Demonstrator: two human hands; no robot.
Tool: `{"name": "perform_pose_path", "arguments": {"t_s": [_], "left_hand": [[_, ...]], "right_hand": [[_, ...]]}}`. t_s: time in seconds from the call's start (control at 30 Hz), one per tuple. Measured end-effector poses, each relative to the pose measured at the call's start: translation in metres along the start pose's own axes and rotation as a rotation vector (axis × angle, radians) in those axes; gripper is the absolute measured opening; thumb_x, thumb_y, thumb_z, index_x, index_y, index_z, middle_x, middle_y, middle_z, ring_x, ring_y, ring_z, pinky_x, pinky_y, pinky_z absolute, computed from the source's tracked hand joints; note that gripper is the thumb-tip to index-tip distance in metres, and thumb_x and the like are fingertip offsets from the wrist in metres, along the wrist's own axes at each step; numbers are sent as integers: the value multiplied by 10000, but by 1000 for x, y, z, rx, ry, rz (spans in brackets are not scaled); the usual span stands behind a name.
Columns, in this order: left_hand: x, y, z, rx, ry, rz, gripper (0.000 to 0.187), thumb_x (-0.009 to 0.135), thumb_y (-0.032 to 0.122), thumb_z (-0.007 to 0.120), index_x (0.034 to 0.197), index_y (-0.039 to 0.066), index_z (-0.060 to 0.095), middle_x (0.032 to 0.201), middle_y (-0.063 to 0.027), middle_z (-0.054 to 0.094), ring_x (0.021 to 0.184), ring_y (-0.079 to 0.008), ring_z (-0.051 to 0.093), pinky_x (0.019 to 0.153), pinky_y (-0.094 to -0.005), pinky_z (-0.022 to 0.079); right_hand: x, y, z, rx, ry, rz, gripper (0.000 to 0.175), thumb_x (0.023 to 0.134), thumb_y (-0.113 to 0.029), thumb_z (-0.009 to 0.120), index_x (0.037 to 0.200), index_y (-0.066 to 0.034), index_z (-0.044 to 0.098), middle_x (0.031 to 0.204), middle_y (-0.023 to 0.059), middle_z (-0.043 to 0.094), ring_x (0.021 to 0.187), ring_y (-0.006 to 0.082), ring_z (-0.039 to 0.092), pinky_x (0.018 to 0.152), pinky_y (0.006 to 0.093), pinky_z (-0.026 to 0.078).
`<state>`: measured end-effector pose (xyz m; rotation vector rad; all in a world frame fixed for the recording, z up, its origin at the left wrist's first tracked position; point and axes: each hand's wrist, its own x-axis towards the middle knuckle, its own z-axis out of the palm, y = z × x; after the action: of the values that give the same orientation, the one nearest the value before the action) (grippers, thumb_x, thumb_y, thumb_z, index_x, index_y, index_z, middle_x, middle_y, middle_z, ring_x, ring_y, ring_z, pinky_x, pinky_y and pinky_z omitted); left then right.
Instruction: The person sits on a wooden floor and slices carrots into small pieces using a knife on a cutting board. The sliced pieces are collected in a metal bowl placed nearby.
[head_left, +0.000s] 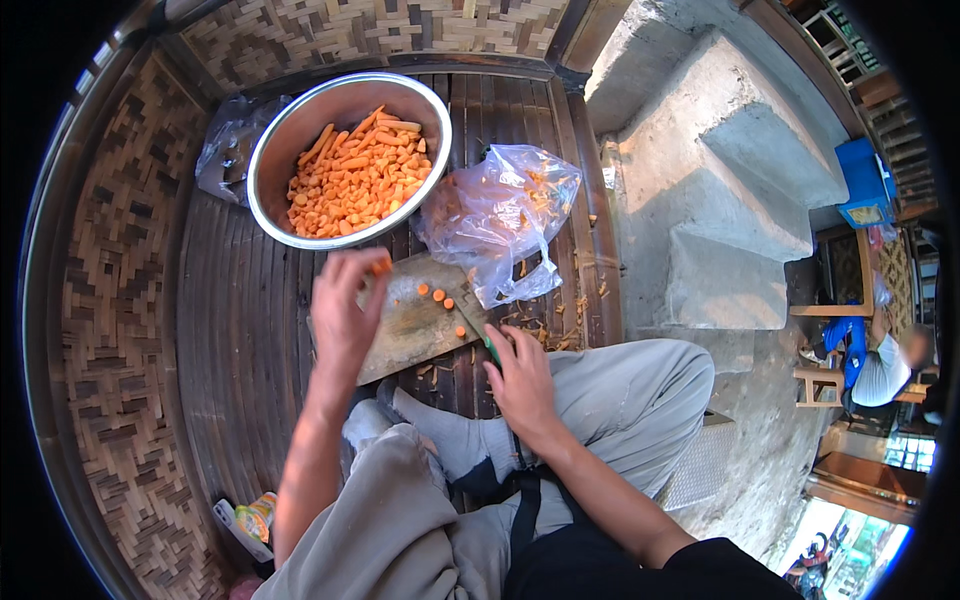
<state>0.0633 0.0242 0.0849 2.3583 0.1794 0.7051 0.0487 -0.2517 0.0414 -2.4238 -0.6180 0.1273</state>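
My left hand (347, 296) is raised over the left part of a worn cutting board (409, 349), with orange carrot pieces (382, 266) between its fingertips. My right hand (521, 382) grips the green handle of a kitchen knife (474, 315), whose blade rests at the board's right side. Several carrot slices (439, 295) lie on the board left of the blade. Beyond my left hand stands a large metal basin (259, 187) holding many cut carrots (356, 180) and some longer pieces.
A clear plastic bag (495, 210) with orange scraps lies right of the basin, another bag (225, 150) to its left. Peelings litter the slatted bamboo platform (232, 315). Woven walls enclose it; concrete steps (727, 277) are at right. A person (885, 371) sits far right.
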Motion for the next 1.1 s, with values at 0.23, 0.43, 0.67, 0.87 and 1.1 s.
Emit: {"name": "perform_pose_path", "arguments": {"t_s": [0.23, 0.43, 0.67, 0.87, 1.1], "left_hand": [[62, -6, -15, 265, 164, 176, 391, 906, 23, 797, 1276, 65, 679, 1092, -137, 711, 1001, -367, 703, 880, -436, 572], [-13, -1, 34, 45, -362, 157, 361, 905, 114, 776, 1259, 123, 703, 1202, -97, 675, 1140, -324, 652, 935, -447, 526], [-43, -24, 68, 162, -413, 108, 342, 904, 151, 769, 1241, 159, 708, 1223, -83, 657, 1176, -323, 631, 969, -477, 522], [-45, -33, 76, 44, -433, 71, 265, 913, 118, 754, 1176, 122, 719, 1152, -109, 663, 1123, -346, 644, 944, -472, 553], [-41, -29, 53, -136, -393, -25, 284, 920, 37, 764, 1199, 62, 721, 1131, -138, 685, 982, -341, 708, 827, -427, 596]], "right_hand": [[41, -7, 32, -155, -13, -288, 337, 920, -167, 744, 1255, -160, 710, 1192, 18, 679, 1200, 257, 576, 990, 452, 415], [53, 3, 40, -336, -72, -298, 294, 902, -139, 681, 1194, -161, 702, 1122, 5, 675, 1148, 234, 594, 941, 437, 419], [64, -19, 14, 311, -94, -8, 248, 970, -90, 747, 1212, -69, 697, 1129, 80, 688, 1037, 253, 687, 899, 399, 519], [127, -65, 2, 1099, 113, 39, 338, 1013, -46, 715, 1348, -44, 675, 1207, 99, 716, 1075, 175, 705, 882, 327, 561], [99, -32, -2, 302, -10, -143, 354, 997, -98, 712, 1343, -33, 677, 1254, 121, 704, 1130, 333, 675, 946, 444, 554]]}}
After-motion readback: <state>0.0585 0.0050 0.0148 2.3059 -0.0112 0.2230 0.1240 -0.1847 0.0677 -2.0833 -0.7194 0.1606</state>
